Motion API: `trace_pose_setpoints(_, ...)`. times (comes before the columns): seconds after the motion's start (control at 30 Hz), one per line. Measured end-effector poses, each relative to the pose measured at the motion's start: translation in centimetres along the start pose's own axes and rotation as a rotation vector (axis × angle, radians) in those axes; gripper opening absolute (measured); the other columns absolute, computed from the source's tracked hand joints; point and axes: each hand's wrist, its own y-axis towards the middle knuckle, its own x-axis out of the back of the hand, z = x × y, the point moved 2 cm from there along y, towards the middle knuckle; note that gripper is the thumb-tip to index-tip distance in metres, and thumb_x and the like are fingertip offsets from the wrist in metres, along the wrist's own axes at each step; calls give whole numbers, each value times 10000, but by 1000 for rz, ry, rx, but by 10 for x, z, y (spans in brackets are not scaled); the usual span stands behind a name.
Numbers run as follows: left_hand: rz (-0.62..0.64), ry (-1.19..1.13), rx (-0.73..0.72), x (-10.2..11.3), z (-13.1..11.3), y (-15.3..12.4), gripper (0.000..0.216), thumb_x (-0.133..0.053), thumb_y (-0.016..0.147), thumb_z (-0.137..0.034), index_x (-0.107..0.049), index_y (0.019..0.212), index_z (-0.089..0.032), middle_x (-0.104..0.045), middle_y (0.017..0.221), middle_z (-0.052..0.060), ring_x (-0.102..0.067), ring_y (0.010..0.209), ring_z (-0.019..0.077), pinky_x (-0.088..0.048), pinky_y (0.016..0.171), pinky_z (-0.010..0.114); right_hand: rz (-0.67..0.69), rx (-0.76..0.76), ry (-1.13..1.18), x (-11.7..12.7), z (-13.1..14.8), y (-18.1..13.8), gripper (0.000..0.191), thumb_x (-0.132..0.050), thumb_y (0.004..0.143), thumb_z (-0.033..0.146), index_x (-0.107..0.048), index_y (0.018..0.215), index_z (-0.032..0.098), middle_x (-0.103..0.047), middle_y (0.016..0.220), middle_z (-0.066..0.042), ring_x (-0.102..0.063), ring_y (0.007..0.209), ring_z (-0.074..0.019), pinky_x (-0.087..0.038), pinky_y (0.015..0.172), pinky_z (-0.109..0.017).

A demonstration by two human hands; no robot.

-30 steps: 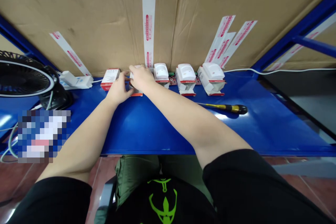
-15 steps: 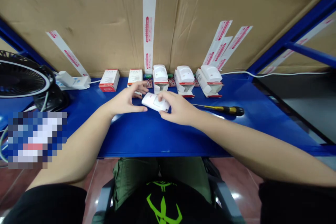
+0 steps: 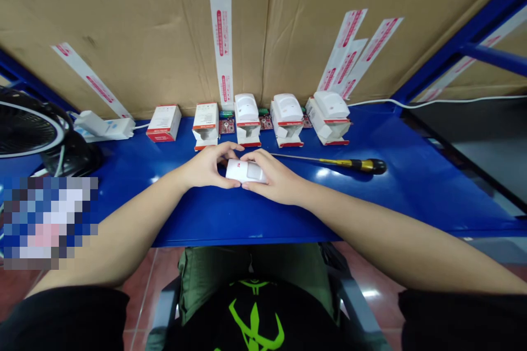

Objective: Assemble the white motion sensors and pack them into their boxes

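A small white plastic sensor unit lies on its side just above the blue shelf, held between both hands. My left hand grips its left end with curled fingers. Its right end is clasped by my right hand, thumb on top. Directly behind the hands stands an open white-and-red carton with nothing on it.
Along the cardboard wall stand a closed carton and three cartons carrying white sensors. A yellow-black screwdriver lies right of the hands. A black fan and white power strip sit at left.
Both hands reached to the carton at the back, lifted the white sensor off it, and brought it toward me to the shelf's middle. The left hand has closed on it.
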Motion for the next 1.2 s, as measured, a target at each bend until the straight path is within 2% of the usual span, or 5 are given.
trace_pose_setpoints(0.43,10,196,-49,2,-7,-3,785,-972,705,-392,-643,1387,-184,-790,1001,38,-776,882,233,-641,854,374,-12,-77,297,10,-3,0,472,-755,919,415,-545,1307,249,-650,1371,-132,-656,1242,-301,-575,1058,-519)
trace_pose_setpoints(0.63,-4,293,-55,19,-12,-5,665,-935,751,-324,-680,1354,-207,-760,1251,109,-759,1059,264,-636,808,332,-152,-159,318,42,-10,0,424,-744,878,420,-584,1233,253,-709,1236,-86,-682,1161,-290,-566,1039,-493)
trace_pose_setpoints(0.83,-8,428,-110,32,-19,-7,525,-884,826,-269,-719,1323,-238,-705,1286,107,-703,1133,271,-629,891,374,-110,-372,371,52,-15,1,372,-647,948,396,-654,1284,237,-724,1054,-57,-716,951,-251,-612,895,-434)
trace_pose_setpoints(1.03,-34,449,-91,33,-13,-9,561,-843,856,-246,-653,1384,-230,-717,1315,99,-708,1141,273,-611,990,404,-57,-384,332,47,-17,-1,366,-666,968,410,-664,1293,242,-743,1052,-67,-724,931,-259,-632,886,-460)
trace_pose_setpoints(1.2,20,559,-125,31,-13,-8,620,-812,908,-243,-631,1501,-246,-681,1287,97,-696,1193,289,-591,1111,471,-30,-306,216,46,-16,-1,431,-703,950,454,-683,1335,262,-770,1213,-90,-722,1070,-295,-607,1020,-532)
